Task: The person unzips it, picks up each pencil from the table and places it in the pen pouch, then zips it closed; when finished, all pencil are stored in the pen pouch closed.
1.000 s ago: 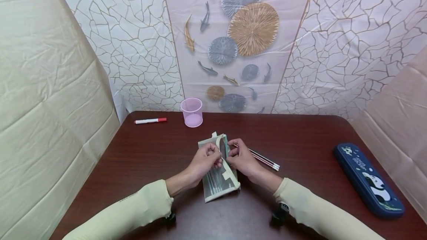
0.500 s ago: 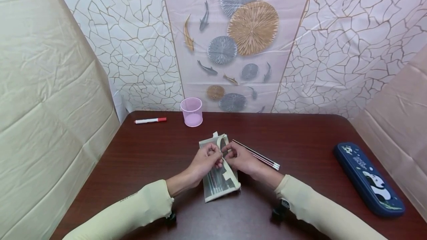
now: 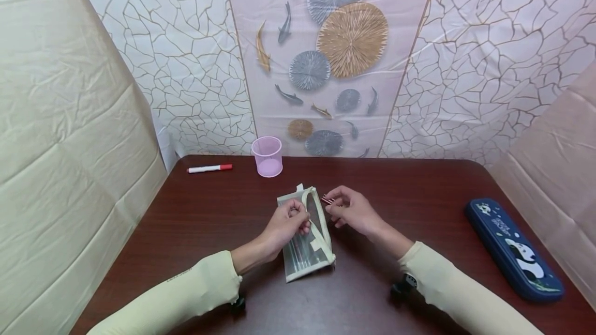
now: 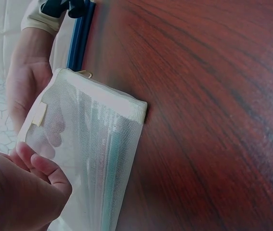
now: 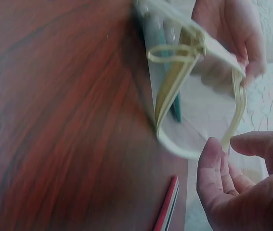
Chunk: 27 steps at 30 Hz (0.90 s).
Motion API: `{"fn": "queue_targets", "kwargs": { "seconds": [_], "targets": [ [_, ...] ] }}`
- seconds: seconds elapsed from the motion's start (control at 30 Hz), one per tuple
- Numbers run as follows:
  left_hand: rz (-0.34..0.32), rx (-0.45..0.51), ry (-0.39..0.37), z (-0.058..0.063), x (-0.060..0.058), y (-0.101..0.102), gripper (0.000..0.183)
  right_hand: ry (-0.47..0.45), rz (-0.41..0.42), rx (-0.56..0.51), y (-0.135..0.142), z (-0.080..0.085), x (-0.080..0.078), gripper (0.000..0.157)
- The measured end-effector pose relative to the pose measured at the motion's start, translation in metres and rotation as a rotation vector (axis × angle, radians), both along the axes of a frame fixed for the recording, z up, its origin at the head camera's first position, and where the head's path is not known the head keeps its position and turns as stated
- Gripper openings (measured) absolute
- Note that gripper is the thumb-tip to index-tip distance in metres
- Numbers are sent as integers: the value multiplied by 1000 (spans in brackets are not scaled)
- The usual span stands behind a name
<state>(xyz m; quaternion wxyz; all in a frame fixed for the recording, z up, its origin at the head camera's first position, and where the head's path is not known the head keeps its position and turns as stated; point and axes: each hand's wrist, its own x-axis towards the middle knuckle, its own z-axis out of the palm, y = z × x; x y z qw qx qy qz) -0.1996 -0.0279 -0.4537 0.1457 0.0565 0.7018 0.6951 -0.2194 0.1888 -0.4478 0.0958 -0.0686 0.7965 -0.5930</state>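
Note:
A see-through mesh zip pouch (image 3: 302, 252) with cream edging stands at mid-table, its mouth spread open. My left hand (image 3: 289, 221) pinches one side of the zipper edge. Inside the pouch show a teal strip (image 4: 111, 178) and slim pen-like things. To the right of the mouth, my right hand (image 3: 354, 211) hovers with bent fingers, thumb and fingertips slightly apart and nothing between them. Beneath it lie striped pencils (image 3: 327, 200), mostly hidden by the hand in the head view. In the right wrist view, the pencils' red and black ends (image 5: 169, 204) lie below the fingers.
A pink mesh cup (image 3: 267, 159) stands at the table's back edge. Left of it lies a white marker (image 3: 205, 169) with a red cap. A dark blue panda pencil case (image 3: 514, 252) sits on the right side.
My right hand has left the pouch's mouth and moved right, over the pencils. The teal strip at the opening has gone down inside. My left hand has kept its place.

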Motion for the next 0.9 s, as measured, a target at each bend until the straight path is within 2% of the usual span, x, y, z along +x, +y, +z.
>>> {"fn": "queue_targets", "kwargs": {
  "seconds": [0.27, 0.57, 0.7, 0.9],
  "targets": [
    [-11, 12, 8, 0, 1, 0, 9, -3, -46, 10, 26, 2, -6, 37],
    [-20, -1, -1, -2, 1, -2, 6, -45, -34, 78, 50, 2, -17, 37],
    [-22, 5, 5, -2, 1, -1, 8, -20, -18, 173, 59, -3, -24, 35],
    [-24, 4, 11, -3, 0, 0, 8, 71, 22, 403, 73, -10, -34, 28]
  ]
}}
